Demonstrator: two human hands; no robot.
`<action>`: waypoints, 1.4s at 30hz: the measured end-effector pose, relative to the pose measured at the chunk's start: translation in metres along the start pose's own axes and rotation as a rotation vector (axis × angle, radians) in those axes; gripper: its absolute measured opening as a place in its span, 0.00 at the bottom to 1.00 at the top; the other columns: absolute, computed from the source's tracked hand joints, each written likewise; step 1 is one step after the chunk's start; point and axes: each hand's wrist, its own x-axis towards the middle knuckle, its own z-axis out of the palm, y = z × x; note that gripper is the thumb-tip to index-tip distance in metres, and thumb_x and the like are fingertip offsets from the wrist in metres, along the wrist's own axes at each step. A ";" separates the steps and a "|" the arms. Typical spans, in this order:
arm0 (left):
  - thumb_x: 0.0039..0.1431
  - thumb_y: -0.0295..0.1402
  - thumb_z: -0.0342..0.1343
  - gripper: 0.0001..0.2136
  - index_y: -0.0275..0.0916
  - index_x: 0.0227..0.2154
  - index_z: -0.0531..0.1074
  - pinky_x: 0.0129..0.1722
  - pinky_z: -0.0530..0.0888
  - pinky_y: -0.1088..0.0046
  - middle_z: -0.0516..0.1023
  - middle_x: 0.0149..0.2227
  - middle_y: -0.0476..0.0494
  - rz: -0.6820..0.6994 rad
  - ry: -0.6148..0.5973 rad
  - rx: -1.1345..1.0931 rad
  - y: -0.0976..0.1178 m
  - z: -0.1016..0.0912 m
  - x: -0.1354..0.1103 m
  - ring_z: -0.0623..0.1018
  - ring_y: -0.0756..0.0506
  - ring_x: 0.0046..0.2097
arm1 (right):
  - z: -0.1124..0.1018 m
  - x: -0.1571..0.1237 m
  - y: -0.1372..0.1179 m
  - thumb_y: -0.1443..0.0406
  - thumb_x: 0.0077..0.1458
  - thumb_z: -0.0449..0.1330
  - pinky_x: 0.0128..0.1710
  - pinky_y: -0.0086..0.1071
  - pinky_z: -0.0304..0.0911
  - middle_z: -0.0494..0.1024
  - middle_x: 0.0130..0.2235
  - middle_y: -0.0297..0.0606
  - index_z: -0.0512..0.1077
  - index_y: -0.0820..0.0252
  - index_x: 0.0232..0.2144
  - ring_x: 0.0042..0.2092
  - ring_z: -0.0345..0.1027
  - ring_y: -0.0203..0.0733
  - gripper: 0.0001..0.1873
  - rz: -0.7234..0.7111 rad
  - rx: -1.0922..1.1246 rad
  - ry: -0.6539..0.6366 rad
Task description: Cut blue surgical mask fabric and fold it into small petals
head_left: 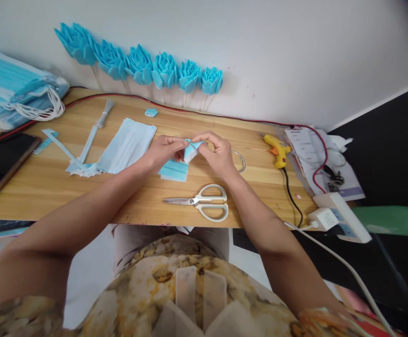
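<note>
My left hand (pixel 162 152) and my right hand (pixel 215 152) meet over the middle of the wooden table (pixel 49 187). Both pinch a small folded piece of blue mask fabric (pixel 192 150) between thumb and fingers. Just below it lies a small stack of cut blue fabric pieces (pixel 174 171). White-handled scissors (pixel 204 202) lie shut near the table's front edge, below my hands. A flattened blue face mask (pixel 127 146) lies to the left of my left hand.
Several blue fabric flowers (pixel 141 65) on sticks lean against the wall. A stack of masks (pixel 10 91) sits far left, a dark phone (pixel 0 164) beside it. A yellow glue gun (pixel 277 150), papers and a power strip (pixel 344 217) lie right. Cut strips (pixel 63 150) lie left.
</note>
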 end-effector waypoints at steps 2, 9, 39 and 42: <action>0.53 0.47 0.62 0.20 0.38 0.16 0.71 0.27 0.68 0.73 0.71 0.19 0.47 0.010 -0.001 0.040 0.002 0.000 -0.001 0.69 0.50 0.24 | 0.000 0.000 0.001 0.67 0.55 0.57 0.52 0.39 0.70 0.85 0.40 0.33 0.79 0.53 0.34 0.45 0.78 0.42 0.10 -0.007 -0.005 0.002; 0.54 0.54 0.64 0.24 0.38 0.17 0.71 0.27 0.69 0.75 0.71 0.19 0.47 0.031 -0.011 0.089 0.005 -0.001 -0.003 0.70 0.50 0.26 | 0.001 -0.001 0.002 0.67 0.56 0.57 0.50 0.37 0.71 0.85 0.40 0.34 0.79 0.55 0.35 0.44 0.78 0.42 0.10 0.014 -0.044 -0.006; 0.63 0.43 0.57 0.21 0.39 0.17 0.68 0.30 0.62 0.71 0.66 0.21 0.49 0.382 0.183 0.272 -0.009 0.001 0.002 0.66 0.50 0.28 | 0.013 0.002 -0.002 0.39 0.46 0.70 0.46 0.35 0.72 0.81 0.34 0.33 0.77 0.57 0.31 0.39 0.74 0.40 0.28 0.384 0.421 -0.055; 0.63 0.44 0.58 0.22 0.39 0.16 0.67 0.30 0.62 0.70 0.65 0.21 0.49 0.407 0.176 0.284 -0.009 0.002 0.001 0.65 0.50 0.27 | 0.014 0.001 -0.001 0.39 0.44 0.71 0.45 0.36 0.72 0.82 0.33 0.34 0.78 0.57 0.29 0.38 0.74 0.40 0.28 0.409 0.436 -0.066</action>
